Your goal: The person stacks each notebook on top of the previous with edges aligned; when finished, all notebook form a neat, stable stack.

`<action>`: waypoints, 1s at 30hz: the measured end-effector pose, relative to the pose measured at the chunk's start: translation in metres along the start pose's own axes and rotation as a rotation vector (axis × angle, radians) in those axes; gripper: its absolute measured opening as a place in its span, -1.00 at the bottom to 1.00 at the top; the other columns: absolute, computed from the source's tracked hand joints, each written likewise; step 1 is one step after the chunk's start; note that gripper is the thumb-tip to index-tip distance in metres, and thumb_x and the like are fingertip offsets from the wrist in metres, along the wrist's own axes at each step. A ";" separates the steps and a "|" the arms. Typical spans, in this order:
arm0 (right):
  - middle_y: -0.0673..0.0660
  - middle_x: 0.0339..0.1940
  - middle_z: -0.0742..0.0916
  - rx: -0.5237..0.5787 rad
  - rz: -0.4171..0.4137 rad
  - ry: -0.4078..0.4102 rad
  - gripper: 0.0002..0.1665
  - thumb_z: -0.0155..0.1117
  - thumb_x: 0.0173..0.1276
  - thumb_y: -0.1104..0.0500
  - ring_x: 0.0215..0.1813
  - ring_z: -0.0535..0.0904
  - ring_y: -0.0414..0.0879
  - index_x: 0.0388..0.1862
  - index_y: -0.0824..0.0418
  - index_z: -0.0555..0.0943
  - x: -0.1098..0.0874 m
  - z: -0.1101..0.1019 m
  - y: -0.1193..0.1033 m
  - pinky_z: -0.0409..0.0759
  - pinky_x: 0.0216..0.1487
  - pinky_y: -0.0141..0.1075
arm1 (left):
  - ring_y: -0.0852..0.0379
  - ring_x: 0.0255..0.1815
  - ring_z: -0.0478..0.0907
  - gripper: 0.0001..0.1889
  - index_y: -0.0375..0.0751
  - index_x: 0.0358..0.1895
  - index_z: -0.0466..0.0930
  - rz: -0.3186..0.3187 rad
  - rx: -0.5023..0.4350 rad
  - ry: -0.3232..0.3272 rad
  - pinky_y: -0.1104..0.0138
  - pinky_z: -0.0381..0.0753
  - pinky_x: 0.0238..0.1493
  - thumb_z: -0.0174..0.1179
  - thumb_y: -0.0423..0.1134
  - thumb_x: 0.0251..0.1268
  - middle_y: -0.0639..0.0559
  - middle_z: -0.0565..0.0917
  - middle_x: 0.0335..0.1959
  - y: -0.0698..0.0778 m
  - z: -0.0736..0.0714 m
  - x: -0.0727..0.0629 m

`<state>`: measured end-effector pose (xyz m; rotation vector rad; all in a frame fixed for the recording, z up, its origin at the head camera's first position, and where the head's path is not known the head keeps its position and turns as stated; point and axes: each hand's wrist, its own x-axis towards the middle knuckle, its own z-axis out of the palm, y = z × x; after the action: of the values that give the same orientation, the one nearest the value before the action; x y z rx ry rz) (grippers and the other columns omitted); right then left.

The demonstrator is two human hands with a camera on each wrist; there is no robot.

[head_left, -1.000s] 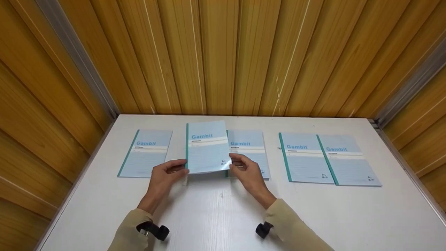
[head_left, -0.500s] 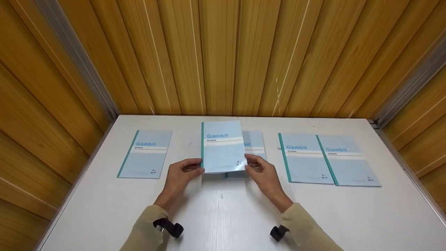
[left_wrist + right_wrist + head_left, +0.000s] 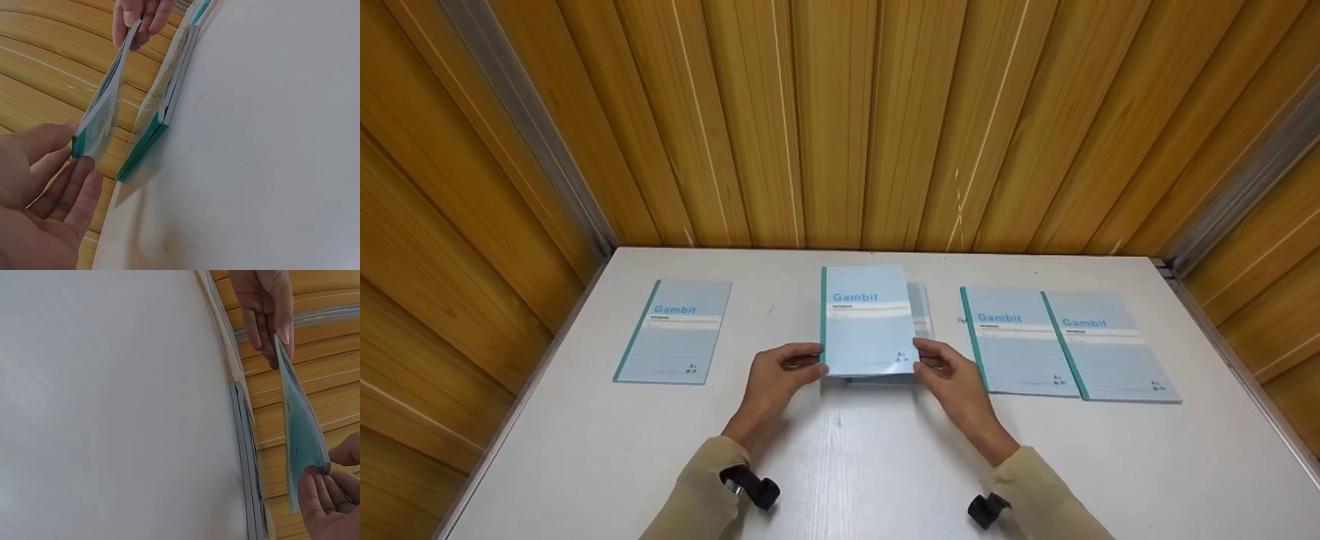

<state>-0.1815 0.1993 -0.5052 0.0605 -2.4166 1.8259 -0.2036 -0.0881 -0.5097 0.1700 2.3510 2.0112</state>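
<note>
A light-blue Gambit notebook (image 3: 866,334) with a green spine is held up by both hands near the middle of the table. My left hand (image 3: 781,379) pinches its lower left corner at the spine, thumb on the cover side. At the lower right corner my right hand (image 3: 956,379) pinches it the same way. Beneath lies a pair of stacked notebooks (image 3: 180,79), mostly hidden in the head view. Both wrist views show a gap between the held notebook and that stack.
On the white table (image 3: 840,465), one notebook (image 3: 673,334) lies at the left. At the right lie two more, a notebook (image 3: 1020,352) and a neighbouring notebook (image 3: 1110,356), edge to edge. A yellow wood-look panel wall (image 3: 840,127) rises behind.
Both hands have carried the notebook to the right, from beside the middle stack to over it. It has come down slightly in the last half second. The other notebooks stay put.
</note>
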 end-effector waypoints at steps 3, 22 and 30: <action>0.19 0.24 0.73 -0.025 0.019 0.004 -0.54 0.38 0.51 0.32 0.21 0.64 0.03 0.35 0.28 0.66 -0.001 -0.005 0.004 0.61 0.13 -0.45 | -0.02 0.08 0.72 -0.68 -0.26 0.11 0.79 0.004 -0.001 -0.014 0.31 0.74 0.06 0.51 -0.35 0.31 -0.08 0.78 0.05 -0.002 0.005 0.000; 0.24 0.27 0.71 -0.135 0.083 0.024 -0.52 0.35 0.53 0.30 0.24 0.62 0.08 0.39 0.30 0.63 -0.005 -0.029 0.023 0.60 0.10 -0.49 | 0.02 0.00 0.75 -0.70 -0.28 0.07 0.80 -0.003 0.021 -0.042 0.33 0.75 -0.01 0.51 -0.40 0.28 -0.07 0.80 -0.05 -0.014 0.039 0.006; 0.26 0.22 0.70 -0.147 0.109 -0.002 -0.46 0.37 0.49 0.34 0.22 0.63 0.08 0.42 0.33 0.59 -0.004 -0.032 0.024 0.61 0.09 -0.50 | 0.06 -0.07 0.75 -0.73 -0.27 0.02 0.83 0.030 0.072 -0.013 0.32 0.75 -0.04 0.52 -0.41 0.26 -0.07 0.82 -0.11 -0.013 0.046 0.007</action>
<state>-0.1779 0.2363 -0.5200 -0.0834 -2.5949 1.6830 -0.2066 -0.0443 -0.5295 0.2216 2.4288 1.9340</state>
